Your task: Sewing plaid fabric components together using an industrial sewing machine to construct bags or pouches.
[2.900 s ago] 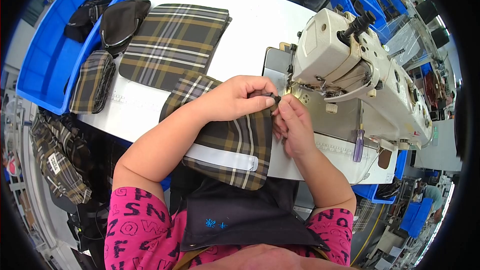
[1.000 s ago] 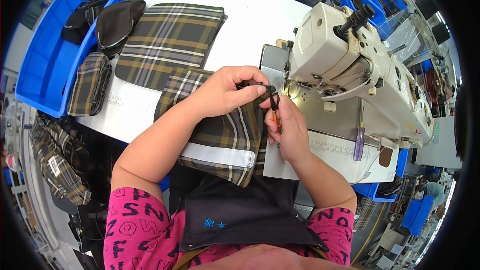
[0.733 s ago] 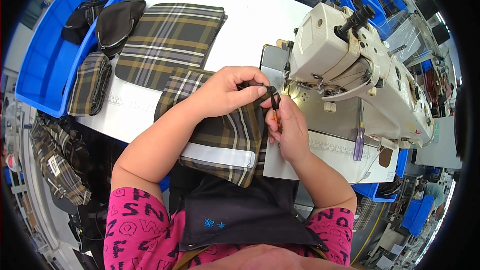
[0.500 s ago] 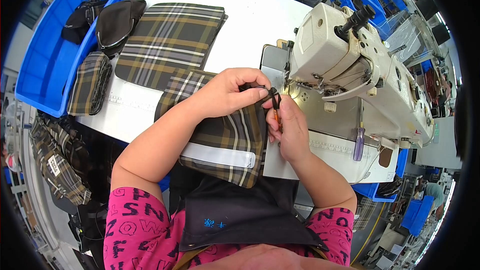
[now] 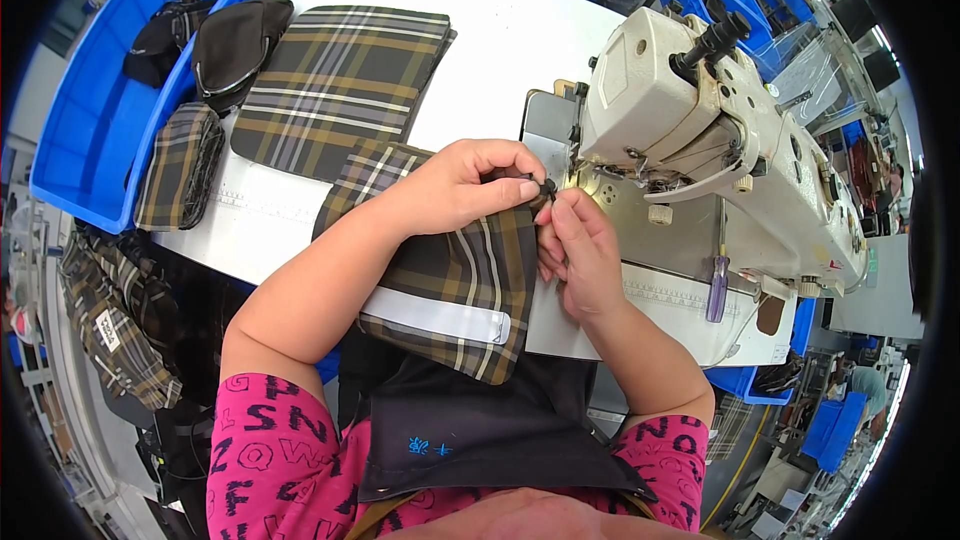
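A plaid fabric piece (image 5: 440, 285), with a white strip (image 5: 440, 314) across its near part, hangs over the table's near edge by my lap. My left hand (image 5: 475, 185) lies over its far right corner, thumb and forefinger pinched on the edge, where a small black bit (image 5: 547, 187) sticks out. My right hand (image 5: 580, 245) is right beside it, thumb and forefinger pressed together just under the black bit and the other fingers curled. What lies within the right fingers is hidden.
A white sewing machine (image 5: 690, 120) stands to the right, with a purple-handled screwdriver (image 5: 718, 285) near it. A larger plaid panel (image 5: 345, 70) lies on the white table (image 5: 490, 40). Dark pouches (image 5: 238, 50) and a folded plaid piece (image 5: 180, 165) rest by a blue bin (image 5: 75, 140) at left.
The black loop and orange-handled tool seen at my right fingers are out of sight now. Those fingers have closed up beside the small black bit. My left hand has barely moved.
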A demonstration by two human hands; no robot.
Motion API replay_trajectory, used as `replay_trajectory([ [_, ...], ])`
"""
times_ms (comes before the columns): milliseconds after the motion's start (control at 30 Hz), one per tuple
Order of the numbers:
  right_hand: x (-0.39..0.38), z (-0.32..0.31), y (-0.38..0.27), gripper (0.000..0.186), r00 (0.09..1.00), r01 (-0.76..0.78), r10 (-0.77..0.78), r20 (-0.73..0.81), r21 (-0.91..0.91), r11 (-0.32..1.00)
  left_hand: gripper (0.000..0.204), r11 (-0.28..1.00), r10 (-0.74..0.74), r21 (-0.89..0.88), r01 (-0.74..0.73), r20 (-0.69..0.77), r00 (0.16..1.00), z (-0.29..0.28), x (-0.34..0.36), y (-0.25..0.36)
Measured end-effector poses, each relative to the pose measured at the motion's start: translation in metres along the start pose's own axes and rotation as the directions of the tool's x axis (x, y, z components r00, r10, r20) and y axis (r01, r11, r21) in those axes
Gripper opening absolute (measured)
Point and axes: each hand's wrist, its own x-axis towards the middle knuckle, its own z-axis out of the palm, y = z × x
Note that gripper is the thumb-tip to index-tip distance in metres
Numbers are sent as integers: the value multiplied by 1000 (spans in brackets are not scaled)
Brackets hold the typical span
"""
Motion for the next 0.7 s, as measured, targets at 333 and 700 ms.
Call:
replay_trajectory([
  [333, -3, 2, 5, 15, 939, 321, -336, -77, -162, 933, 12, 998, 60, 32, -59, -31, 998, -1, 3, -4],
  [700, 6, -5, 5, 10, 932, 243, -345, -111, -515, 822, 3, 990, 136, 43, -133, -68, 988, -3, 3, -1],
])
